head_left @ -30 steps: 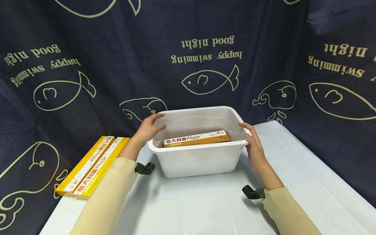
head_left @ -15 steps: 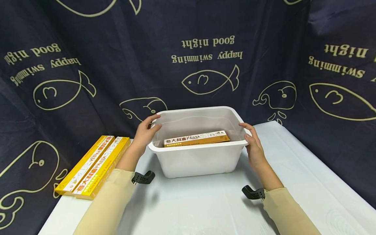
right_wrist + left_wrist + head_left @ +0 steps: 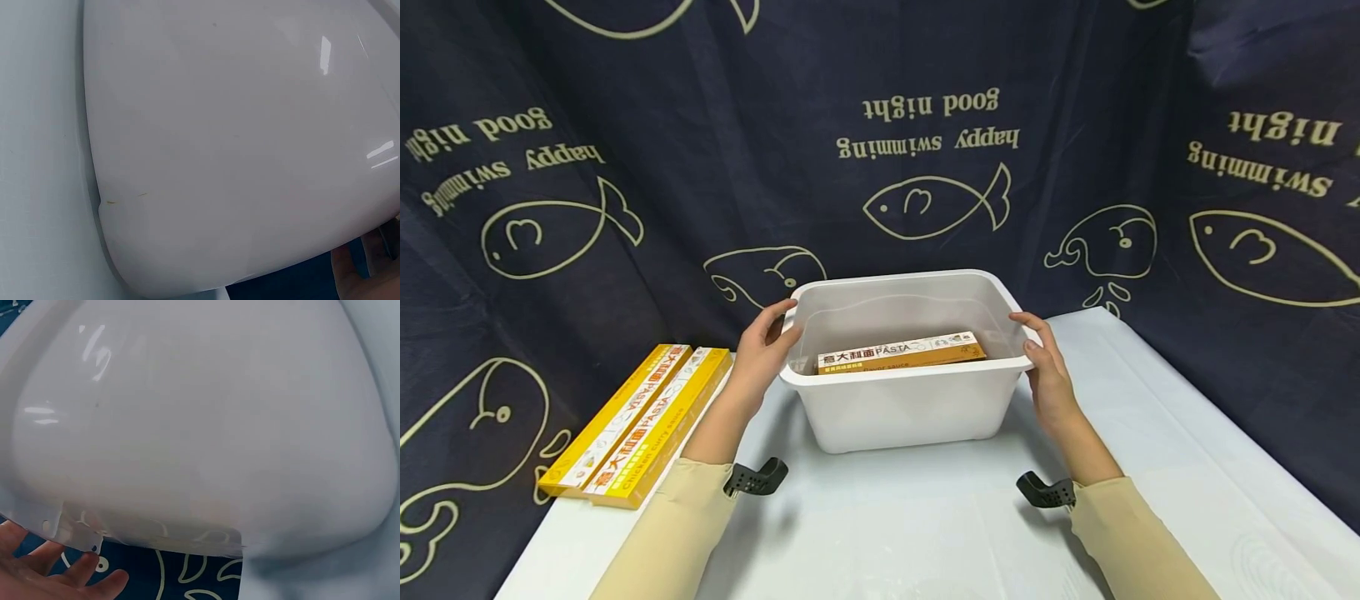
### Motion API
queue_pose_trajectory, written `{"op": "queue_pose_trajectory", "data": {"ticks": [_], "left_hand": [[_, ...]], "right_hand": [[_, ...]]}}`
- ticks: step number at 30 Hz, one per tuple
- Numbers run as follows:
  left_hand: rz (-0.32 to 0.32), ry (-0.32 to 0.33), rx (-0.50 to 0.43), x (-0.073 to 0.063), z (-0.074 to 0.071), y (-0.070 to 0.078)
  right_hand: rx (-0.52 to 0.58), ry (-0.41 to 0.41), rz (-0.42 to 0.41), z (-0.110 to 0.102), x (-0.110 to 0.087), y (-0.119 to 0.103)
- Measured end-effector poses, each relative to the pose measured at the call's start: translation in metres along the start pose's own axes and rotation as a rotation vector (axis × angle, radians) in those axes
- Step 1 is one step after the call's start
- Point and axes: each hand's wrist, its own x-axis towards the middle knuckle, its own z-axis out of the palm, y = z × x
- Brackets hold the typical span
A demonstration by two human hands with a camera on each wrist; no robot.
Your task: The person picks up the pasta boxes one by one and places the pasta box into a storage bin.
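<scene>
My two hands are at the ends of the white bin (image 3: 910,408), which sits upright on the desk (image 3: 880,525) in front of me, its mouth facing up. At the right end, my right hand (image 3: 1051,375) grips the rim, fingers bent over it and thumb just below them. My left hand (image 3: 758,354) holds the opposite rim, fingers and thumb curled at its edge; how firmly it presses I cannot tell. I judge that holding both short ends keeps the bin balanced and steady, with neither hand crossing its mouth. The bin's long axis runs left to right across me, the right end slightly farther off. Inside, a pasta box (image 3: 901,353) lies lengthwise along that same axis, likely because its length fits best that way; its lettering reads upright to me, and its lower part is hidden by the front wall. Beyond my left forearm, a left yellow box (image 3: 617,417) and a right yellow box (image 3: 662,425) lie side by side, pointing away from me and slanting rightward at the far end. Their lettering runs opposite ways, and they seem set aside there to leave the bin its own space.
</scene>
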Motion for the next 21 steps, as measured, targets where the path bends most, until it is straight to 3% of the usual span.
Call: {"op": "queue_pose_trajectory", "data": {"ticks": [16, 21], "left_hand": [[0.057, -0.005, 0.005, -0.037, -0.010, -0.014], [0.047, 0.010, 0.041, -0.047, -0.017, -0.019]], "right_hand": [[-0.007, -0.002, -0.004, 0.000, 0.001, 0.000], [0.006, 0.003, -0.003, 0.000, 0.000, 0.001]]}}
